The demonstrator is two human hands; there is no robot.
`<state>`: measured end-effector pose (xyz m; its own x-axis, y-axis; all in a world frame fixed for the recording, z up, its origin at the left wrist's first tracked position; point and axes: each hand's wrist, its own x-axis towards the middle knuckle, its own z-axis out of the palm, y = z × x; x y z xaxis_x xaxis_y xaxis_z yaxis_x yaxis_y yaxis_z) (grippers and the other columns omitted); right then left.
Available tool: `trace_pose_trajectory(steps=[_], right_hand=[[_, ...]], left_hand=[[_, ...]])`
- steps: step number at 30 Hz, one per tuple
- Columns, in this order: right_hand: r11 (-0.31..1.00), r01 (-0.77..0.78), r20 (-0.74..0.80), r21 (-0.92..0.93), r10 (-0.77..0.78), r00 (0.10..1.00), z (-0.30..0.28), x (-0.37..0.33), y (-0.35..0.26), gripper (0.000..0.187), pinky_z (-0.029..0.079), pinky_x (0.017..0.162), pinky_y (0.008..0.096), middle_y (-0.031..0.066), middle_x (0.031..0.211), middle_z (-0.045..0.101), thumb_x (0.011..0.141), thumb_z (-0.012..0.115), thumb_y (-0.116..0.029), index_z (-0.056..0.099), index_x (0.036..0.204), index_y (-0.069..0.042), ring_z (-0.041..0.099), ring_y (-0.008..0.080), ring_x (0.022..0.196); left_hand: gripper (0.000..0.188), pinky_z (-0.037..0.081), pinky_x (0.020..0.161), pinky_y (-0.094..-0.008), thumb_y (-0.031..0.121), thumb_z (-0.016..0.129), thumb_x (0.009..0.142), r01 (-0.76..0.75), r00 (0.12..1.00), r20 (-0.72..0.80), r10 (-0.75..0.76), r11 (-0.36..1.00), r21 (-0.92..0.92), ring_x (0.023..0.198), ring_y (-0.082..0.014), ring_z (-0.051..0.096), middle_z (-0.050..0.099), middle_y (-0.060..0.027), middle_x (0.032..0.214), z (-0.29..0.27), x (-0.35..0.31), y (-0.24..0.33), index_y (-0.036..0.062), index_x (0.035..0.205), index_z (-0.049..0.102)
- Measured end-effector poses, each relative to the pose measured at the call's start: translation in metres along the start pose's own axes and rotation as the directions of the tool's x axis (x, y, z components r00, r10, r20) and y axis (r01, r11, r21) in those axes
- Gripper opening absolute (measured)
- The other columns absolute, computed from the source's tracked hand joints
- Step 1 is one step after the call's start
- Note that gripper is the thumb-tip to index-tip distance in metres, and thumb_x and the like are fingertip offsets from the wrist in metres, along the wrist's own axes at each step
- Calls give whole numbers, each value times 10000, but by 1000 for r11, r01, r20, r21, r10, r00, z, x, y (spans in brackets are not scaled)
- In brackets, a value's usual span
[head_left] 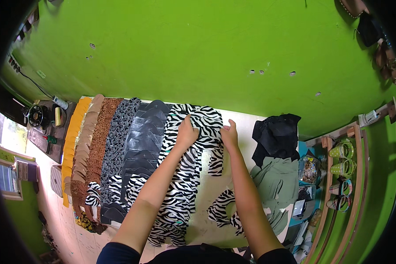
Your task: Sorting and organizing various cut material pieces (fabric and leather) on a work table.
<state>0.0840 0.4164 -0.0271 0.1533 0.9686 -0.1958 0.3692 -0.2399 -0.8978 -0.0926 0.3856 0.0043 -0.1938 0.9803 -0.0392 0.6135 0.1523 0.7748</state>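
Our left grip (pixel 188 134) and right grip (pixel 230 135) touch the zebra cloth (pixel 208 118) (whether pinching, we cannot tell). Beside our counter (pixel 244 127), a rack (pixel 359 165) holds shoes (pixel 342 169); a bag (pixel 310 170), indistinct bits.

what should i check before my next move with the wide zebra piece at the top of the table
1. Left hand on the zebra piece: ok, it is over the piece's lower left part.
2. Right hand at the piece: ok, it is at the right edge.
3. Firm grip in both hands: cannot tell, the fingertips are too small to judge.
4. Black cloth clear of the right hand: ok, it lies apart, farther right.
5. Table clear between the forearms: not ok, a loose zebra cutout lies there, near the right forearm.
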Motion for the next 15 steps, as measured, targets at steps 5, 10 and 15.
trace_pose_trajectory(steps=[5,10,15], right_hand=[[993,-50,-61,-109,43,997,8,8,0,439,447,712,293,118,915,581,709,585,-90,501,1127,13,554,194,804],[992,-10,80,-128,20,997,2,9,-8,157,403,585,287,48,662,523,714,617,-98,576,814,16,477,151,615],[993,99,-59,-69,-103,993,9,17,6,212,440,654,294,86,725,580,728,622,-115,592,898,8,546,190,672]], left_hand=[[553,420,863,-378,43,521,715,43,998,-39,-43,999,-19,979,-354,526,520,-256,1053,9,9,-8,-40,1237,358],[512,406,861,-424,35,524,700,5,999,-44,-9,995,-96,966,-409,495,499,-284,1047,9,11,-14,-27,1192,400],[476,443,817,-339,6,528,733,-33,999,-31,31,996,-78,904,-282,549,516,-207,1054,11,17,-13,-3,1195,413]])
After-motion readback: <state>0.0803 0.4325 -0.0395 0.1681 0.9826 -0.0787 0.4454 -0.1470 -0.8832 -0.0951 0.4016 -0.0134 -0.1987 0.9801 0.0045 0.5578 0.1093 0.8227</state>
